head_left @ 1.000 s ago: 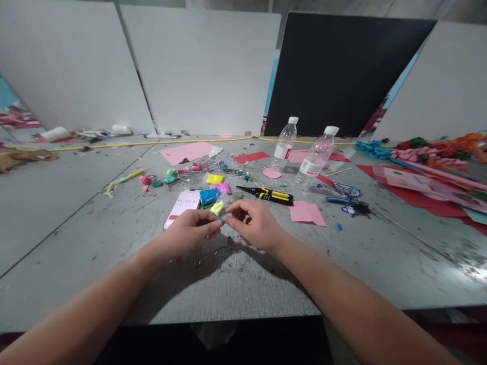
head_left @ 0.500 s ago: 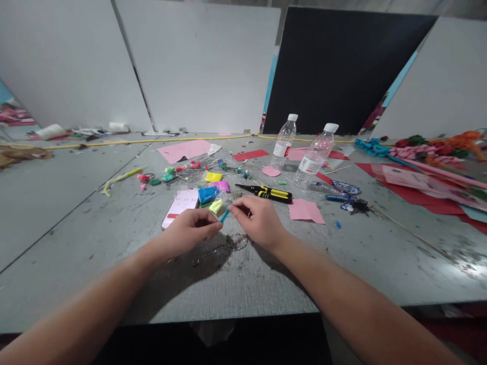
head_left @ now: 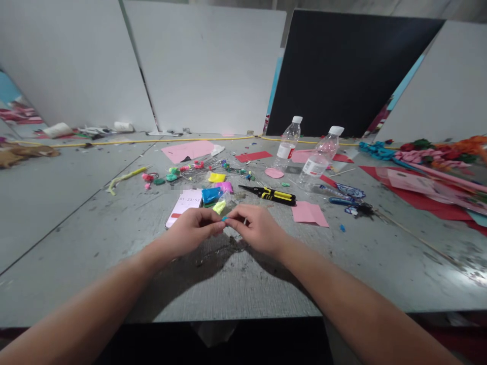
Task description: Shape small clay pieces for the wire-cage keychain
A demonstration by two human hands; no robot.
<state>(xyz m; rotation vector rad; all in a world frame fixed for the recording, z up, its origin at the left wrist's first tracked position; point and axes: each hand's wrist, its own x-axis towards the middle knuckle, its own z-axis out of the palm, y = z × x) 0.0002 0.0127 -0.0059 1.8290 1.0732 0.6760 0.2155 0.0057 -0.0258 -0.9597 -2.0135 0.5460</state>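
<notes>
A small piece of blue modelling clay (head_left: 224, 218) is pinched where my fingertips meet, low over the table. My left hand (head_left: 194, 225) is closed on its left side, thumb against fingers. From the right, my right hand (head_left: 256, 225) grips it the same way, and the fingers hide most of it. Just behind the hands lie soft packets: blue (head_left: 212, 194), pink (head_left: 225, 187), yellow (head_left: 216, 177) and a pale yellow lump (head_left: 219, 207). A phone (head_left: 184, 207) showing a timer lies left of them. Under my hands is a thin wire loop (head_left: 236, 243), partly covered.
Black-and-yellow pliers (head_left: 274, 195) lie behind my right hand, near a pink paper square (head_left: 310, 214). Two plastic bottles (head_left: 288, 144) stand farther back. Blue-handled pliers (head_left: 342, 201) and a long stick (head_left: 414, 233) lie right. Small coloured clay pieces (head_left: 173, 174) are scattered behind the phone.
My hands have come together, and the blue clay strip that spanned the gap between them now shows only as a small bit at the fingertips. The view has shifted slightly.
</notes>
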